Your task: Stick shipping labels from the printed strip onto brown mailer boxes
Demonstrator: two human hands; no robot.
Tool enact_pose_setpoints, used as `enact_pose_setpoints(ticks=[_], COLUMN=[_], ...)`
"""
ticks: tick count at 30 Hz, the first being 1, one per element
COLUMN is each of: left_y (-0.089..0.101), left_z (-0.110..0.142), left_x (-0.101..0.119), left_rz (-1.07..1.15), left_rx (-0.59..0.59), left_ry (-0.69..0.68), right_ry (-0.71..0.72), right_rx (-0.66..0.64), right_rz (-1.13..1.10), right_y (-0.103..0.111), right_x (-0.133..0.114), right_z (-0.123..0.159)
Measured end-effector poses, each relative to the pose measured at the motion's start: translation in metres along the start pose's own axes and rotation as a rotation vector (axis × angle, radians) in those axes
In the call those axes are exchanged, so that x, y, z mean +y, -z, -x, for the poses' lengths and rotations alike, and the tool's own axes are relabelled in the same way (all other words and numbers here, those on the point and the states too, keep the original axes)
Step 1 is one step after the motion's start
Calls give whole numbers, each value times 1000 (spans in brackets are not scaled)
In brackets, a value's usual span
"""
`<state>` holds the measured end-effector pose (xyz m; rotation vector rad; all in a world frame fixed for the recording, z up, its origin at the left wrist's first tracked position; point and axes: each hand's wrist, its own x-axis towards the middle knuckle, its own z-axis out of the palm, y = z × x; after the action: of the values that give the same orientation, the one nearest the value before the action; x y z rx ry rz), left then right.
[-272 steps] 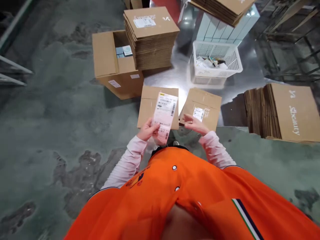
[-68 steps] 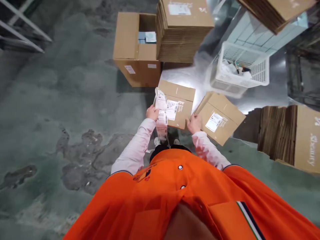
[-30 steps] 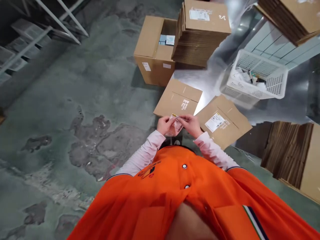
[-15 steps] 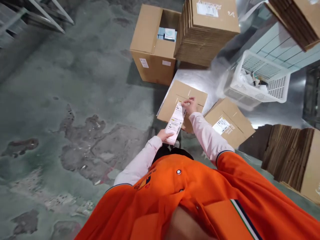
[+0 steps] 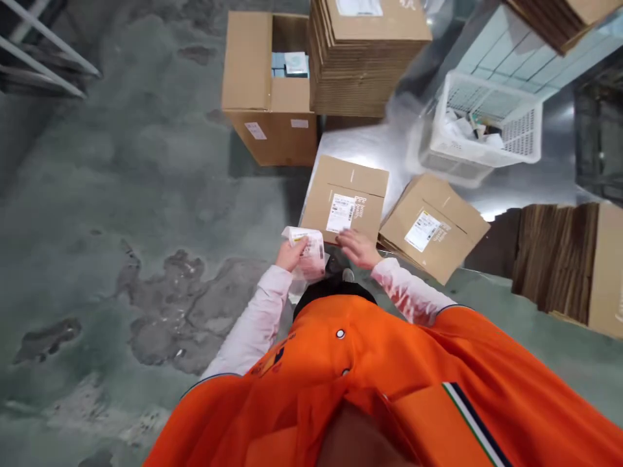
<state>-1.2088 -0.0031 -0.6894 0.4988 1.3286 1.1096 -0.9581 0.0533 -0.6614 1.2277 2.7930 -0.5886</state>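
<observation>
One label strip (image 5: 314, 254) pinched in the left hand (image 5: 291, 254), beside the near corner of the left flat carton (image 5: 367, 178). Right hand (image 5: 359, 248) has fingers loosely spread by that carton's stuck label (image 5: 341, 213); can't tell if it's touching.

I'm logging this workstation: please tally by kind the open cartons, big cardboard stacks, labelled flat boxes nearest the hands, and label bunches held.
Open carton: 1
Big cardboard stacks, back, upper right, right: 3
Near labelled flat boxes, left and right: 2
Label bunch in the left hand: 1
Total: 7
</observation>
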Motion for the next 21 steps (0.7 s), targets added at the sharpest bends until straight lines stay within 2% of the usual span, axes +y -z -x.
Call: enact_pose_setpoints(ticks=[2, 3, 4, 7, 9, 11, 15, 17, 19, 21], left_y=[-13, -19, -26, -41, -50, -58, -77, -86, -96, -103], left_z=[-19, -28, -35, -57, -69, -76, -68, -57, -49, -46], left_x=[16, 22, 26, 36, 42, 47, 53, 53, 52, 52], left_rz=[-17, -43, -83, -363, -608, -733, -578, -459, -361, -328], left_rx=[16, 28, 43, 119, 150, 140, 156, 127, 73, 22], left_ry=[-90, -139, -188, -296, -301, -275, -205, -181, -232, -298], right_ry=[-367, -503, -573, -585, -627, -687, -806, -720, -584, -611], right_rx=[220, 280, 292, 231, 242, 267, 258, 254, 279, 321], right_rz=[58, 94, 129, 223, 249, 203, -9, -96, -139, -116], right_y=[21, 31, 39, 48, 40, 29, 21, 26, 32, 37], right_x=[30, 45, 58, 73, 64, 47, 17, 8, 5, 7], right_z=[17, 25, 32, 46, 45, 34, 13, 10, 12, 16])
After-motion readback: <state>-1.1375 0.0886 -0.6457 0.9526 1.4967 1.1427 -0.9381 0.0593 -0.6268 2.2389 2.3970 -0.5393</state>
